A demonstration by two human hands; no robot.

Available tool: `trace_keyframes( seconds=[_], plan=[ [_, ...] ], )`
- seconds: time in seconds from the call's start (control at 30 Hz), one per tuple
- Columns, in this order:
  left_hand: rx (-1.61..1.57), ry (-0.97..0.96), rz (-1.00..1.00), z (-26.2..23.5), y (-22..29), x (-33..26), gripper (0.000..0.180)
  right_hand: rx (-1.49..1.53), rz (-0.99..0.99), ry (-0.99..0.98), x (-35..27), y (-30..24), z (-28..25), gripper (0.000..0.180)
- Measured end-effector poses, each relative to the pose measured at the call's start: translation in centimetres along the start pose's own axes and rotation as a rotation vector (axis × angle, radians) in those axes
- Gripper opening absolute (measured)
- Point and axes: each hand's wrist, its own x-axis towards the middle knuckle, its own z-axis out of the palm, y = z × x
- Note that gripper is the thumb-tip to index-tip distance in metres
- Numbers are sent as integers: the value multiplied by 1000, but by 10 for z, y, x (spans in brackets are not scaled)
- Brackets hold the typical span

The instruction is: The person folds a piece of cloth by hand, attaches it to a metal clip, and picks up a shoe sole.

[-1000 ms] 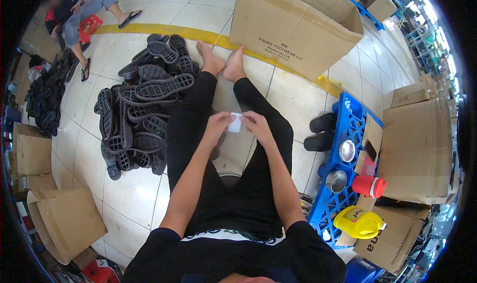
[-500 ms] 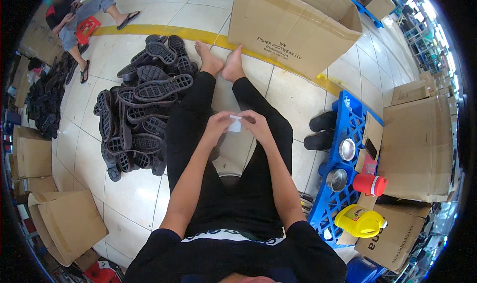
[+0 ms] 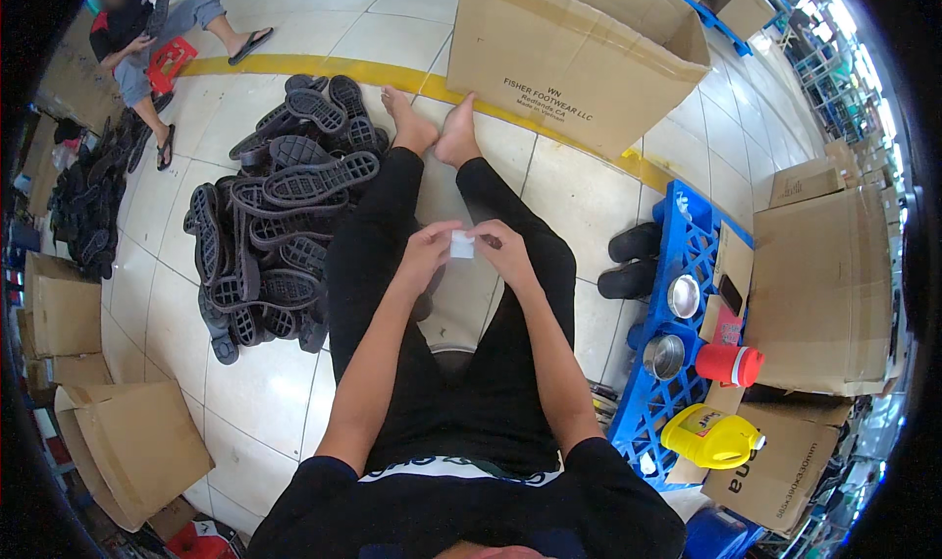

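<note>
I sit on a tiled floor with my legs stretched out in black trousers. My left hand point(image 3: 428, 249) and my right hand point(image 3: 503, 248) meet above my knees and both pinch a small white slip of paper point(image 3: 461, 244) between their fingertips. A heap of black shoe soles point(image 3: 275, 206) lies on the floor just left of my left leg.
A large open cardboard box point(image 3: 579, 53) stands beyond my bare feet. To my right a blue plastic pallet point(image 3: 677, 363) carries two metal cups, a red cup and a yellow jug, with black shoes point(image 3: 628, 260) beside it. Cardboard boxes ring both sides. Another person point(image 3: 147, 39) sits far left.
Both hands stay together on the white slip, with only slight finger movement. Nothing else has moved.
</note>
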Motion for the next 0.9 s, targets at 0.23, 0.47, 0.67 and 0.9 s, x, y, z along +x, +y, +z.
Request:
trace_keyframes(
  seconds=[0.23,0.47,0.67,0.9],
  plan=[
    [-18,32,-15,-1,-4,2,26,-7,-19,3,-1,1,1,21],
    [188,41,14,-4,-6,3,27,35,72,8,0,17,4,17],
    [195,28,55,-8,-8,5,27,116,316,-61,-1,-3,4,22],
    [161,-11,62,-1,-3,2,31,69,273,-63,-1,4,-1,23]
  ],
)
